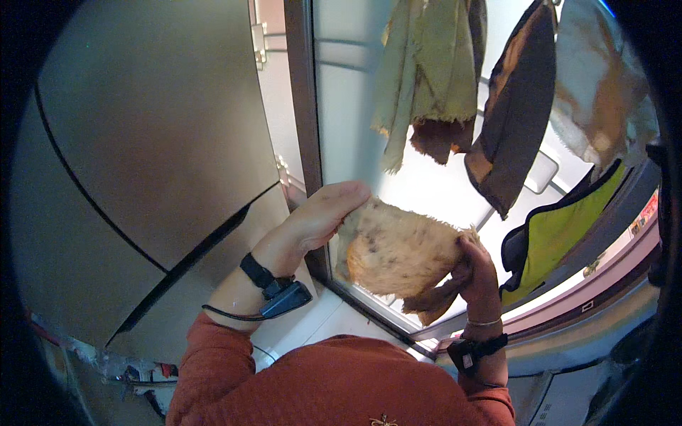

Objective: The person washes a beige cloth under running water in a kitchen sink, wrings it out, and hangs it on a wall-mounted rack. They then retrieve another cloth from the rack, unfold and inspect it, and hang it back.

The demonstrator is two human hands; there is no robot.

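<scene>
A frayed beige cloth with dark stains is stretched between my two hands. My left hand grips its upper left corner, thumb on top. At its right edge, my right hand has the cloth pinched in its fingers. A brown piece of cloth hangs below, beside my right hand; I cannot tell whether it is part of the same cloth. Both wrists carry black strapped devices. Above the held cloth hang a ragged pale green cloth and a dark brown cloth.
A large metallic-grey cabinet, probably a refrigerator, stands close on my left. The dark frame of a glass door runs beside it. A whitish stained cloth and a yellow-green cloth with black edging hang on the right.
</scene>
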